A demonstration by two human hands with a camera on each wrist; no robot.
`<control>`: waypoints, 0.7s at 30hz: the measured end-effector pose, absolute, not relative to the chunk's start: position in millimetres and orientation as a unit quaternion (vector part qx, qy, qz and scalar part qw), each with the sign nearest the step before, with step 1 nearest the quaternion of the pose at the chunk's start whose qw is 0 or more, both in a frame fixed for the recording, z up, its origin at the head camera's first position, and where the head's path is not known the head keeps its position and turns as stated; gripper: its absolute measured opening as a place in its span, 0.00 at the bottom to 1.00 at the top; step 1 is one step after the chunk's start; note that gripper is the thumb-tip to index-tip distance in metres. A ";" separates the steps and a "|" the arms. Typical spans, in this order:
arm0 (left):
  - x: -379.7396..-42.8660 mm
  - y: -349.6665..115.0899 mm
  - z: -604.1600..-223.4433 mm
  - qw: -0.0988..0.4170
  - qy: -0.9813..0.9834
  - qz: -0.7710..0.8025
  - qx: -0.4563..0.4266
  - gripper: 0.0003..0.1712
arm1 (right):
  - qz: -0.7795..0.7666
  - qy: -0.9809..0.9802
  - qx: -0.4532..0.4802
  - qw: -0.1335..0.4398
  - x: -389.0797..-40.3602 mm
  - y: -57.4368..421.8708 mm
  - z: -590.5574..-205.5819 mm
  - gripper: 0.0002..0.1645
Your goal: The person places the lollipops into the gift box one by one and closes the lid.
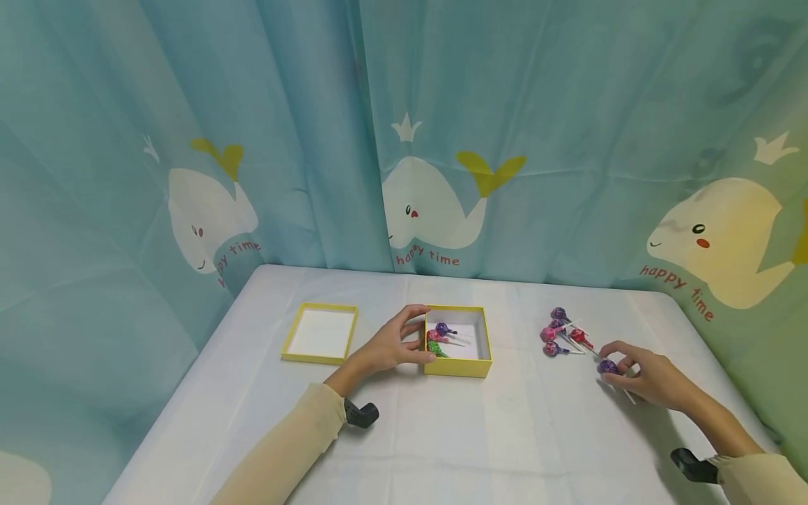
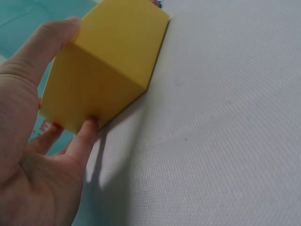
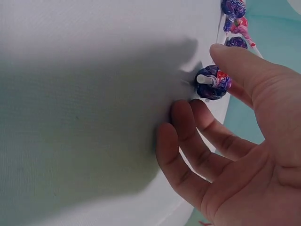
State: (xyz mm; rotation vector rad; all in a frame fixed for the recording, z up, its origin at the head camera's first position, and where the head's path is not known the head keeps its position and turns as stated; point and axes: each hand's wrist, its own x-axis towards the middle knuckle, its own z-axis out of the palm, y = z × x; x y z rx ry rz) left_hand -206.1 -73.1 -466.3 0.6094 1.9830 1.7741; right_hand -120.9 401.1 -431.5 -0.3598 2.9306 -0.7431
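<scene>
My left hand (image 1: pixel 394 345) holds the left end of a yellow open box (image 1: pixel 456 367). In the left wrist view its thumb lies at the box's top corner, while bent fingers touch the end wall. Inside the box lie a purple lollipop (image 1: pixel 444 328), a pink one (image 1: pixel 435 337) and a green one (image 1: pixel 435 348). On the right, my right hand (image 1: pixel 650 375) is around another purple lollipop (image 3: pixel 210 84), thumb and index finger on either side of its head. In the right wrist view a gap shows between thumb and candy; the index fingertip is hidden.
Several wrapped lollipops, including a pink one (image 1: pixel 549 334) and a red one (image 1: pixel 578 336), lie in a loose group left of my right hand. A yellow-rimmed box lid (image 1: pixel 318 360) lies left of the box. A whale-print curtain (image 1: pixel 315 140) hangs behind the white table (image 1: pixel 480 449).
</scene>
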 end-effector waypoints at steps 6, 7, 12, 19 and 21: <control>-206.4 -72.9 -467.6 0.204 0.709 0.639 0.219 0.53 | -0.238 0.962 -0.129 0.022 -121.1 400.7 -438.0 0.18; -206.3 -72.9 -467.5 0.204 0.709 0.639 0.219 0.53 | -0.237 0.963 -0.128 0.022 -121.1 400.6 -438.4 0.18; -205.4 -72.8 -466.7 0.203 0.712 0.635 0.219 0.53 | -0.231 0.966 -0.115 0.035 -122.2 400.3 -437.8 0.19; -205.2 -72.3 -465.2 0.203 0.710 0.638 0.218 0.52 | -0.221 0.969 -0.105 0.036 -123.1 400.3 -436.4 0.16; -205.5 -72.2 -465.2 0.203 0.711 0.637 0.219 0.52 | -0.220 0.969 -0.104 0.038 -123.3 400.4 -436.1 0.16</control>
